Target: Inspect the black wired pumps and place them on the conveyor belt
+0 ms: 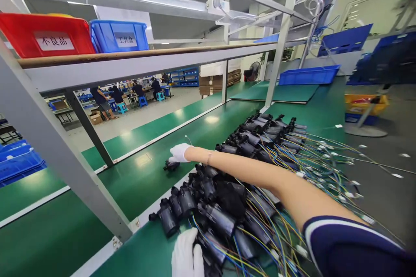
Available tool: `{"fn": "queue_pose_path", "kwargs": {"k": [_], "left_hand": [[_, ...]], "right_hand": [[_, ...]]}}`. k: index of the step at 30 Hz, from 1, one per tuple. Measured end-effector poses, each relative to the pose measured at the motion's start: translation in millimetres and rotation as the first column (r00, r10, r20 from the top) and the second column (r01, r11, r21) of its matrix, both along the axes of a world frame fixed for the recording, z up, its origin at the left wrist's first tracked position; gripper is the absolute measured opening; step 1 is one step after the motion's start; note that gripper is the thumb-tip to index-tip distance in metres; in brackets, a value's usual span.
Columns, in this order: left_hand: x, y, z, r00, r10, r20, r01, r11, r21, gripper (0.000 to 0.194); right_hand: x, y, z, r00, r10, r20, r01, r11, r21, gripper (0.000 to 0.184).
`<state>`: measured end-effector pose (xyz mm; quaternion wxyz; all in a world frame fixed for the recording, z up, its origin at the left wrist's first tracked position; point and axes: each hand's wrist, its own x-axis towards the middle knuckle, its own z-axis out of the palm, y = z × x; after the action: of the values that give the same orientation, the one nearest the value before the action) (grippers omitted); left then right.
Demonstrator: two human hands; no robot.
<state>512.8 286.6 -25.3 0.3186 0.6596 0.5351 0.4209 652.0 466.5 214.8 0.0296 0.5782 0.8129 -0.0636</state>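
Note:
My right hand (180, 153), in a white glove, reaches far forward over the green conveyor surface. Its fingers are closed on a small black motor (170, 166), which is mostly covered by the hand. A thin wire with a white tip stands up behind the glove. My left hand (187, 253), also white-gloved, is at the bottom edge beside the nearest motors; its fingers look stretched out with nothing plainly gripped. Between and beyond my hands lies a large pile of black cylindrical motors (220, 220), with yellow, blue and other wires (320, 162) trailing right to white connectors.
A grey metal post (81, 160) rises at the left, with a shelf overhead bearing a red bin (48, 37) and a blue bin (120, 37). A blue tray (308, 75) sits at the back right. Several people work at distant tables.

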Motion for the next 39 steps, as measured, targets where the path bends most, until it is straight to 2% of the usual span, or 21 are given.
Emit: {"fn": "queue_pose_path", "kwargs": {"k": [2, 4, 7, 9, 11, 12, 15, 17, 19, 20, 21, 23, 24, 25, 27, 29, 31, 32, 35, 37, 39], "left_hand": [[1, -7, 4.7, 1.000, 0.001, 0.003, -0.001, 1.000, 0.012, 0.042], [0, -9, 11.8, 0.999, -0.038, 0.014, 0.038, 0.999, 0.033, 0.040], [-4, -11, 20.5, 0.998, -0.059, 0.020, 0.058, 0.996, 0.061, 0.037], [-5, -13, 22.9, 0.998, -0.048, 0.033, 0.045, 0.996, 0.074, 0.035], [-4, -15, 23.1, 0.998, -0.038, 0.055, 0.034, 0.996, 0.079, 0.034], [-3, -17, 23.1, 0.997, -0.031, 0.070, 0.025, 0.997, 0.079, 0.034], [-3, -21, 26.8, 0.990, 0.000, 0.140, -0.010, 0.997, 0.070, 0.035], [-8, -25, 34.9, 0.977, 0.027, 0.212, -0.040, 0.998, 0.058, 0.038], [-16, -31, 47.4, 0.950, 0.053, 0.306, -0.067, 0.997, 0.034, 0.043], [-20, -34, 54.5, 0.931, 0.058, 0.360, -0.070, 0.997, 0.019, 0.047], [-23, -38, 61.5, 0.908, 0.052, 0.415, -0.058, 0.998, 0.002, 0.051], [-21, -45, 74.5, 0.862, 0.009, 0.506, 0.002, 1.000, -0.022, 0.059], [-17, -48, 80.1, 0.836, -0.030, 0.548, 0.057, 0.998, -0.032, 0.063], [-10, -52, 85.4, 0.797, -0.082, 0.599, 0.135, 0.990, -0.045, 0.065], [8, -58, 95.6, 0.652, -0.188, 0.735, 0.342, 0.938, -0.063, 0.067], [26, -64, 107.2, 0.448, -0.225, 0.866, 0.509, 0.860, -0.040, 0.064], [39, -68, 121.4, 0.314, -0.205, 0.927, 0.564, 0.826, -0.009, 0.060], [42, -70, 129.4, 0.277, -0.191, 0.942, 0.569, 0.822, -0.001, 0.059], [43, -74, 154.3, 0.155, -0.094, 0.983, 0.591, 0.806, -0.016, 0.057], [40, -74, 167.8, 0.050, 0.028, 0.998, 0.579, 0.814, -0.052, 0.050], [39, -73, 176.3, -0.033, 0.138, 0.990, 0.571, 0.815, -0.094, 0.047]], "right_hand": [[10, -48, -1.9, 0.998, 0.038, -0.042, -0.036, 0.998, 0.045, 0.034], [16, -113, -17.7, 0.993, 0.083, -0.083, -0.077, 0.995, 0.065, 0.037], [10, -211, -67.5, 0.995, 0.022, -0.098, -0.022, 1.000, -0.001, 0.033], [-2, -254, -110.0, 0.994, -0.055, -0.094, 0.049, 0.997, -0.062, 0.048], [-17, -275, -150.4, 0.986, -0.149, -0.076, 0.146, 0.988, -0.049, 0.076], [-24, -279, -167.4, 0.974, -0.204, -0.097, 0.205, 0.979, 0.002, 0.083], [-31, -276, -197.9, 0.939, -0.258, -0.227, 0.296, 0.943, 0.150, 0.080], [-23, -273, -199.5, 0.932, -0.232, -0.279, 0.291, 0.938, 0.190, 0.076], [-7, -272, -188.1, 0.903, -0.210, -0.374, 0.291, 0.941, 0.174, 0.071], [2, -273, -178.7, 0.850, -0.197, -0.489, 0.290, 0.949, 0.123, 0.065], [11, -274, -167.7, 0.751, -0.182, -0.635, 0.271, 0.962, 0.044, 0.058], [25, -276, -143.7, 0.414, -0.187, -0.891, 0.147, 0.980, -0.137, 0.046], [29, -277, -132.2, 0.232, -0.211, -0.950, 0.060, 0.977, -0.203, 0.047], [31, -277, -121.8, 0.093, -0.237, -0.967, -0.015, 0.971, -0.239, 0.051], [29, -278, -105.3, -0.074, -0.292, -0.954, -0.101, 0.953, -0.284, 0.058], [25, -280, -94.3, -0.132, -0.333, -0.934, -0.130, 0.939, -0.317, 0.063], [25, -283, -87.4, -0.090, -0.342, -0.935, -0.140, 0.934, -0.328, 0.068], [27, -286, -85.3, -0.030, -0.337, -0.941, -0.168, 0.930, -0.327, 0.072], [40, -294, -85.1, 0.264, -0.234, -0.936, -0.255, 0.919, -0.301, 0.066], [50, -298, -88.5, 0.434, -0.149, -0.889, -0.180, 0.952, -0.248, 0.047], [58, -302, -91.2, 0.518, -0.101, -0.849, -0.049, 0.988, -0.148, 0.033]]}}
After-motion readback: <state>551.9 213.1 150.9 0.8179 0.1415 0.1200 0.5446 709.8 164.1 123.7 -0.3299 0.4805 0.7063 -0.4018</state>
